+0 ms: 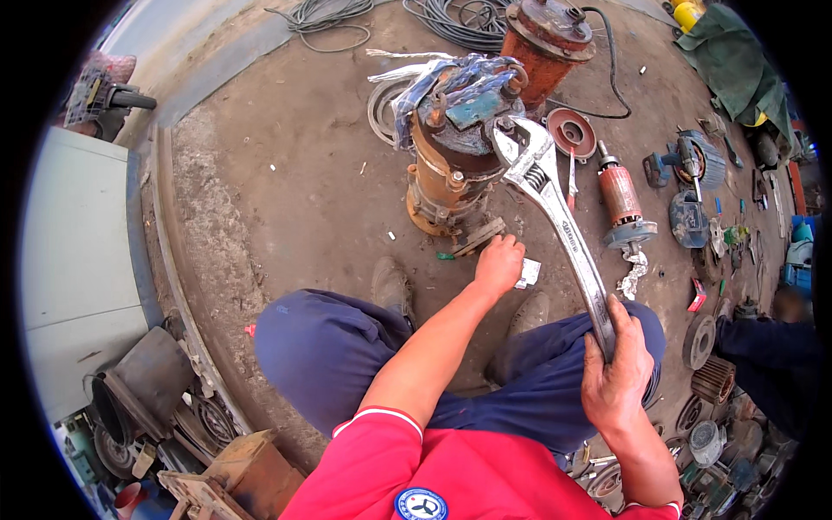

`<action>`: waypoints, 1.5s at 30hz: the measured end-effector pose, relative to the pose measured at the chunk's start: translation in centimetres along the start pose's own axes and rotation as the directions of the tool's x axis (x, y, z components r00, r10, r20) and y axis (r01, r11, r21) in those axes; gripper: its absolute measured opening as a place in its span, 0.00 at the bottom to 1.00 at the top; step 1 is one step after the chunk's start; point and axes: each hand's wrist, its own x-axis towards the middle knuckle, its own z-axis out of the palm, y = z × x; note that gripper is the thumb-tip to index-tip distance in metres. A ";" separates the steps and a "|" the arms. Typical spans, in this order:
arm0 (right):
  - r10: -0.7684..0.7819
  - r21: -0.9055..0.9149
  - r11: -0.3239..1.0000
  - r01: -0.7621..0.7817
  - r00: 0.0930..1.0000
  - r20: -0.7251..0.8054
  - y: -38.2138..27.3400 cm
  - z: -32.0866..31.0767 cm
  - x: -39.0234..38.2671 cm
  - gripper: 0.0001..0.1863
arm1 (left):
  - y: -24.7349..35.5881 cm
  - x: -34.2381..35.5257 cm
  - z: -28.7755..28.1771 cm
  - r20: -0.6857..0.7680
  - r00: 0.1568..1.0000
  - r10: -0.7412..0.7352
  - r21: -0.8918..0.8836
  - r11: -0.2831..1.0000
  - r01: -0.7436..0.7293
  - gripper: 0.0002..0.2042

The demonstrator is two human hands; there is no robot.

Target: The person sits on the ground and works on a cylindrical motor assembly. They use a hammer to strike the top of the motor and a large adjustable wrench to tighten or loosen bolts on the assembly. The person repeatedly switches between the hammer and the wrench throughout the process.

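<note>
My right hand (617, 373) grips the lower handle of a large silver adjustable wrench (565, 221). The wrench is held up at a slant, its jaw in front of the upper side of a rusty submersible pump (451, 169). That pump stands upright before my feet, with blue-and-white cloth strips (468, 80) tied over its top. Low down, my left hand (501, 264) is closed beside the flange (481, 234) at the pump's base. Its fingertips are partly hidden, so whatever they hold is unclear. A small white box (528, 274) lies just beyond that hand.
An orange-red pump (548, 52) stands behind, near coiled cables (459, 22). To the right lie a red round cover (571, 133), a motor rotor (620, 195), a cordless power tool (672, 165) and several loose parts. Another person's dark-clothed leg (767, 347) shows at the right edge. A pale cabinet (82, 269) stands left.
</note>
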 end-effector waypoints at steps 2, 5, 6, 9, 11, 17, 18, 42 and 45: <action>0.044 0.013 0.999 -0.045 0.998 0.035 0.8 0.8 0.3 0.30 | -0.2 0.0 -0.1 0.018 0.999 -0.041 0.010 0.999 0.041 0.04; 0.253 0.067 0.958 -0.277 0.934 0.252 -1.2 -0.7 2.2 0.26 | 0.0 0.1 -0.3 0.024 0.999 -0.033 -0.008 0.999 0.033 0.04; 0.282 0.128 0.937 -0.324 0.921 0.268 -1.5 -0.2 2.5 0.25 | -0.1 0.1 -0.6 0.028 0.999 -0.041 0.002 0.999 0.041 0.05; 0.376 0.286 0.845 -0.451 0.883 0.282 -1.0 2.9 2.2 0.21 | 0.2 -0.3 -0.5 0.039 0.997 -0.063 0.010 0.998 0.063 0.05; 0.343 0.222 0.896 -0.386 0.916 0.208 2.4 7.9 0.5 0.18 | 0.8 0.2 -0.2 0.039 0.996 -0.077 0.009 0.997 0.077 0.06; 0.574 0.603 0.357 -0.713 0.677 0.461 1.0 7.8 0.5 0.10 | 0.5 -0.3 -0.4 0.036 0.998 -0.056 0.009 0.998 0.055 0.05; 0.591 0.618 0.289 -0.731 0.645 0.485 0.9 6.0 0.5 0.10 | 0.4 -0.3 -0.5 0.034 0.998 -0.050 0.013 0.999 0.050 0.05; 0.978 0.181 -0.056 -0.982 -0.017 0.207 24.3 17.8 -26.9 0.22 | 11.9 9.1 -14.1 -0.026 0.999 0.029 -0.419 0.907 -0.037 0.08; 0.994 0.090 -0.022 -0.996 -0.012 0.110 24.0 19.4 -28.6 0.24 | 14.0 10.5 -16.2 -0.028 0.991 0.131 -0.331 0.934 -0.133 0.07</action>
